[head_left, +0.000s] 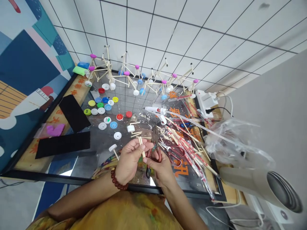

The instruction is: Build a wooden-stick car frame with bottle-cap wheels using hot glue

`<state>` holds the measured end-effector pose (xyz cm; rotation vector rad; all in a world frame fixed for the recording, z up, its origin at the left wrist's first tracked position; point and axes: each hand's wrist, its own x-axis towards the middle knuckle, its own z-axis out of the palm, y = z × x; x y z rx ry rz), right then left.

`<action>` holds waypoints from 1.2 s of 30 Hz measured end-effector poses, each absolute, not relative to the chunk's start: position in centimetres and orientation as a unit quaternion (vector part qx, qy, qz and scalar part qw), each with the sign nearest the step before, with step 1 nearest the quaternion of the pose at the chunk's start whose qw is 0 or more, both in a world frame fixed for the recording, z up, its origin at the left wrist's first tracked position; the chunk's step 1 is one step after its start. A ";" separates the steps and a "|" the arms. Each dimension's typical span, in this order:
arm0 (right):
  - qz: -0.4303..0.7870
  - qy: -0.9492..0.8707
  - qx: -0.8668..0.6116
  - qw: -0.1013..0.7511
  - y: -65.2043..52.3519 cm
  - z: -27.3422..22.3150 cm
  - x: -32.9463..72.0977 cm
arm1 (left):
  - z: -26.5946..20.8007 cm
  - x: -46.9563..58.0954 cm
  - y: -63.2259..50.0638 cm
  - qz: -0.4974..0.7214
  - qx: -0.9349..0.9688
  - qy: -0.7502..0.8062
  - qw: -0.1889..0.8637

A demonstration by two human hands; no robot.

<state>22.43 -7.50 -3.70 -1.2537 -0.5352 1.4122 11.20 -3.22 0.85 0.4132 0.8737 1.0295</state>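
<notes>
Low at the middle of the head view, my left hand (130, 156) pinches short pale wooden sticks (141, 145) side by side, pointing up and away. A beaded bracelet circles that wrist. Close beside it, my right hand (161, 166) is wrapped round the red-brown handles of a pair of pliers (155, 137), whose dark jaws point away from me. The jaws are apart from the held sticks. Just beyond my left hand lie cut sticks (136, 134) and a white bottle cap (130, 128). Left of it, another white cap (112, 147) has a stick fixed to it.
A white glue gun (157, 111) rests behind the pliers. Red-handled scissors (176, 155) and a heap of chopsticks (189, 143) lie right. Coloured bottle caps (107, 107) spread left, near black strips (63, 145). Stick figures (129, 80) line the back; a hair dryer (259, 185) sits right.
</notes>
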 end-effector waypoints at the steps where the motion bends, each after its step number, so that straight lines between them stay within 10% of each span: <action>1: 0.600 -0.229 -0.530 0.553 -7.5 -3.7 22.5 | 0.8 11.1 -3.2 0.473 0.193 0.406 0.758; 8: 0.614 -0.305 -0.562 0.464 -7.1 -1.7 23.9 | 1.1 7.3 -1.8 0.447 0.461 0.463 0.610; 15: 0.613 -0.437 -0.552 0.358 -6.4 0.5 25.6 | 4.0 3.7 -0.9 0.128 0.889 0.336 0.284; 22: 0.580 -0.498 -0.555 0.327 -5.5 2.2 26.3 | 2.9 6.5 -2.6 0.071 0.909 0.309 0.270; 26: 0.577 -0.448 -0.559 0.392 -5.3 2.8 27.2 | 2.4 6.4 -1.1 0.113 0.844 0.374 0.368; 32: 0.416 -0.369 -0.610 0.565 -6.8 1.5 26.3 | 1.3 7.2 -0.5 0.334 0.319 0.344 0.817; 36: 0.377 -0.389 -0.620 0.568 -7.9 -0.9 24.0 | 1.4 9.3 -1.1 0.382 0.112 0.287 0.871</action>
